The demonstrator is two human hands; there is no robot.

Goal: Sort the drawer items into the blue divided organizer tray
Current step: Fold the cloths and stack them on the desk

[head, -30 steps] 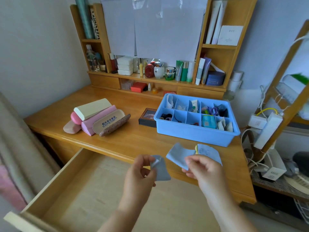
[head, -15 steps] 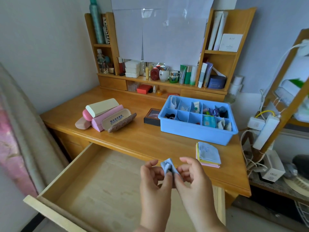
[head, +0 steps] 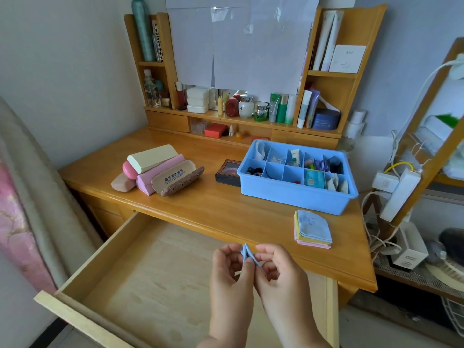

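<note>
drawer [head: 150, 285] looks bare, tray [head: 296, 197] mostly filled; both hands [head: 231, 275] [head: 278, 272] pinch folded blue cloth [head: 247, 254]; cloth stack [head: 313, 229] at tray's 6 o'clock unsorted.

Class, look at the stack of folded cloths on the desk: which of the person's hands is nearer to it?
Right. The right hand is just below-left of the stack of folded cloths; the left hand is farther left.
</note>
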